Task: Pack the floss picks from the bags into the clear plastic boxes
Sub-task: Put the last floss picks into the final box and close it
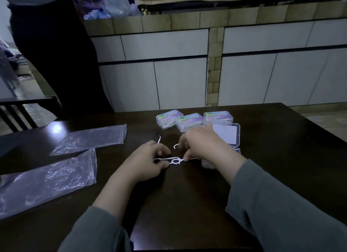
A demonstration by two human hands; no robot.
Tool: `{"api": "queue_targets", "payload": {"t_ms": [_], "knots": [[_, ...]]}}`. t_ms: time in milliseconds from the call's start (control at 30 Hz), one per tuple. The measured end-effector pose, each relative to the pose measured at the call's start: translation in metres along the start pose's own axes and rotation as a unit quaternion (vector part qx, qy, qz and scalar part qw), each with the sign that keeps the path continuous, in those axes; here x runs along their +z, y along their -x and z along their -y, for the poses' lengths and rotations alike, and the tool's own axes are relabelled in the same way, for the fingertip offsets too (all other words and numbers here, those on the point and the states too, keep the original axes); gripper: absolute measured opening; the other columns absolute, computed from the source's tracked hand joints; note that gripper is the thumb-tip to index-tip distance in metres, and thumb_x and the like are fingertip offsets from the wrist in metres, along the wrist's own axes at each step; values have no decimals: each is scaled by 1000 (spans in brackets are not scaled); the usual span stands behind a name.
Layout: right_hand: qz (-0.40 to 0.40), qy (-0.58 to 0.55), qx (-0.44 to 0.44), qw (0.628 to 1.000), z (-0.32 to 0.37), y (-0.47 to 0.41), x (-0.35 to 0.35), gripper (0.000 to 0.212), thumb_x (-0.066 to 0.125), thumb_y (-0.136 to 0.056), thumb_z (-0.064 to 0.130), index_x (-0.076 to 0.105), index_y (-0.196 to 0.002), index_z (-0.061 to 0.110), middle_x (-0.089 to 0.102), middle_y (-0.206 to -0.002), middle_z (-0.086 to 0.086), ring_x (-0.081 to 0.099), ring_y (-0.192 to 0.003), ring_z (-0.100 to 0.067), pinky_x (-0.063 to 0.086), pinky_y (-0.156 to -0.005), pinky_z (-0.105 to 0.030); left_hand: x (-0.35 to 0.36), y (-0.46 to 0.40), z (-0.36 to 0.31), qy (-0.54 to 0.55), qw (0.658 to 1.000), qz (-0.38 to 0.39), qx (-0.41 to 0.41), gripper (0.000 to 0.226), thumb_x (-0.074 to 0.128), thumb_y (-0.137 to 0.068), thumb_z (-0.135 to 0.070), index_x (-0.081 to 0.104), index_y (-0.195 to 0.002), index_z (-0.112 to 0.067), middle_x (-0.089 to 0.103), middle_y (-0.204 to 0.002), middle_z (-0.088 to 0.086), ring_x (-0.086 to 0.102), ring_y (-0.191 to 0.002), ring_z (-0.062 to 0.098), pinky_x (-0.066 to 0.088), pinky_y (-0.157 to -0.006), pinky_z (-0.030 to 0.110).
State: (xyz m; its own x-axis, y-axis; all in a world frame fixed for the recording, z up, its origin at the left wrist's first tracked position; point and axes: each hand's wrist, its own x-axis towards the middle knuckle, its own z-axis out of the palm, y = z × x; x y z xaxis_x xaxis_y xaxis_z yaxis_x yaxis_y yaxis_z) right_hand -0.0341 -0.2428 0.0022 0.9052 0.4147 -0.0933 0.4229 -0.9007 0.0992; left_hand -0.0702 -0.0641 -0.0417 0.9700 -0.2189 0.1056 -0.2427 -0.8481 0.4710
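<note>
A few white floss picks (175, 160) are pinched between both hands low over the dark surface (187, 205), seemingly being lined up so that they go into a box as one neat bundle. The left hand (148, 164) holds their left ends in a narrow thumb-and-finger grip; the right hand (203, 145) holds the right ends likewise, a further pick curling from its fingers. One loose pick (159, 139) lies just beyond the left hand. Just right of the hands, partly hidden by the right wrist, an open clear plastic box (228, 134) is kept within easy reach, its lid laid back. Three closed, filled boxes (189, 120) are lined up at the far side, out of the way. Two flattened, apparently emptied bags (56, 169) are set aside on the left.
</note>
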Motion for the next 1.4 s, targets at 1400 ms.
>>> {"api": "queue_targets", "payload": {"t_ms": [1400], "knots": [[-64, 42, 20, 997, 27, 8, 25, 23, 46, -96, 16, 55, -117, 12, 63, -114, -9, 48, -116, -28, 13, -111, -51, 6, -19, -4, -99, 965, -121, -213, 22, 55, -95, -21, 56, -117, -15, 61, -114, 9, 49, -109, 24, 43, -84, 34]]}}
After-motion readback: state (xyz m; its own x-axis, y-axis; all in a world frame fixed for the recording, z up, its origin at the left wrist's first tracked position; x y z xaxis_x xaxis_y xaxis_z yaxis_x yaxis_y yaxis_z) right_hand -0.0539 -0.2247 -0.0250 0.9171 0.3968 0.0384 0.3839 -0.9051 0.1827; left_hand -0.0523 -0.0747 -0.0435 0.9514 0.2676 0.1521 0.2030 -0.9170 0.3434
